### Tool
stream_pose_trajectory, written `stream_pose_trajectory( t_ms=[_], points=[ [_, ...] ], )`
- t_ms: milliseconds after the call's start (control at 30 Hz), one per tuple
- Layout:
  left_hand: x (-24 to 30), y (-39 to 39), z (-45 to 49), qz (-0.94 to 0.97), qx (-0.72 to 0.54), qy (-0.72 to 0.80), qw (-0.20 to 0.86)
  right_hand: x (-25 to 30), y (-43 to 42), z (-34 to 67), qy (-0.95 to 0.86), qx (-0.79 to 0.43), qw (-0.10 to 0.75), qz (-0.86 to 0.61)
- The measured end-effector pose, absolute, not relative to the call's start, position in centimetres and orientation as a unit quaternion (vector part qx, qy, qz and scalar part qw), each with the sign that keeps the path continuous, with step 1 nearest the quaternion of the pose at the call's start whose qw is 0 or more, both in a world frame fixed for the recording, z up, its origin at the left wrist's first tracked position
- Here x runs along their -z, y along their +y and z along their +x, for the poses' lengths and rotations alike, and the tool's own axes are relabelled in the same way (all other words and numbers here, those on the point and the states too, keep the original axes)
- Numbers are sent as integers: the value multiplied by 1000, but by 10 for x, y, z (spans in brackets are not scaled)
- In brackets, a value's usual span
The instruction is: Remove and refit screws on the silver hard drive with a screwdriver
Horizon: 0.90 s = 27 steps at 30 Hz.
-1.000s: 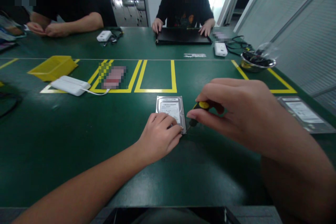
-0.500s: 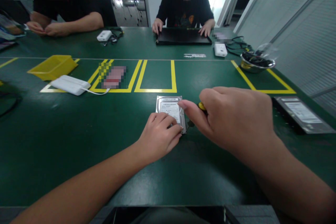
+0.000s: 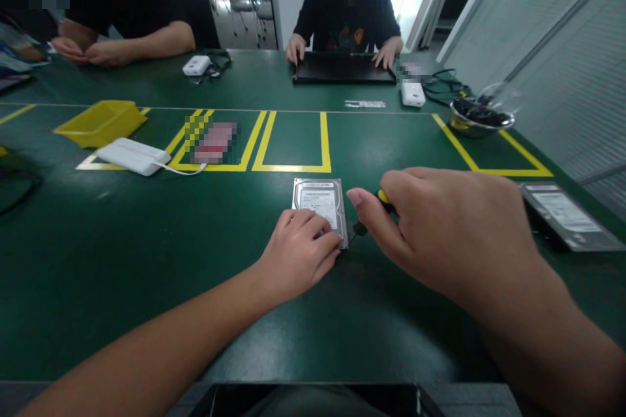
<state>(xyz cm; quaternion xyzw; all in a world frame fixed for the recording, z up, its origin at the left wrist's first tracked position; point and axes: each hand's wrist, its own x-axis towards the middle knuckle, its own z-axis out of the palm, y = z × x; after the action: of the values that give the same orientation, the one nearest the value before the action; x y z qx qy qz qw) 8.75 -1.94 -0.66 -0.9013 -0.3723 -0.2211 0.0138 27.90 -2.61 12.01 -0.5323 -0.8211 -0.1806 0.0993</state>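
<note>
A small silver hard drive (image 3: 320, 193) with a white label lies flat on the green table (image 3: 161, 300). My left hand (image 3: 299, 249) rests over its near half, holding it with fingers curled at the near right corner. In my closed right hand (image 3: 460, 234) is a black and yellow screwdriver (image 3: 360, 228). Its thin shaft slants down to the left, with the tip at the drive's near right corner. Whether the tip sits in a screw is too small to tell. Part of the handle is hidden by my fingers.
A larger hard drive (image 3: 565, 212) lies right of my right hand. Farther off are a metal bowl of cables (image 3: 482, 125), a yellow bin (image 3: 100, 125) and a white power bank (image 3: 132, 156). Two people sit across the table, one with hands on a black flat case (image 3: 345, 70).
My right hand has shifted slightly to the right and its thumb has moved off the drive's edge, showing more of the screwdriver. The left hand stays on the hard drive.
</note>
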Motion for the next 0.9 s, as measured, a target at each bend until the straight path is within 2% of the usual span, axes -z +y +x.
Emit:
stream_pose_trajectory(
  t_ms=[233,700,767,900],
  points=[
    [7,-20,87,-901,222,-374,8,-121,-25,279,-818,185,93,-537],
    [8,-20,87,-901,218,-374,44,-127,-24,282,-855,45,64,-513],
    [6,-21,87,-901,216,-374,33,-130,-24,286,-857,36,91,-506],
    [4,-21,87,-902,208,-379,14,-140,-29,298,-844,58,206,-492]
  ],
)
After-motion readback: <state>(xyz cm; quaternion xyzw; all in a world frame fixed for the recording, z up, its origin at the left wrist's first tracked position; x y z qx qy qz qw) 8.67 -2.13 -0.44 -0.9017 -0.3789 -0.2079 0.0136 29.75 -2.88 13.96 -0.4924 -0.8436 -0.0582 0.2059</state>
